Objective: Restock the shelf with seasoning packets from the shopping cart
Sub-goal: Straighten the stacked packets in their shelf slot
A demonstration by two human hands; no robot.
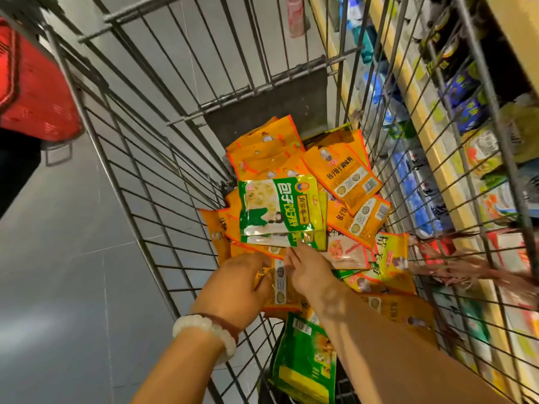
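Both my hands reach down into a wire shopping cart (140,182) filled with several orange seasoning packets (341,173). My right hand (306,266) pinches the lower edge of a small stack of green-and-white packets (280,211), held above the pile. My left hand (239,284), with a white bead bracelet on the wrist, grips orange packets (280,290) just below that stack. Another green packet (303,363) lies near the cart's near end.
Store shelves (437,158) with yellow price rails and assorted packaged goods run along the right, seen through the cart's wire side. Grey tiled floor (58,258) lies to the left. A red basket (32,91) sits at the upper left.
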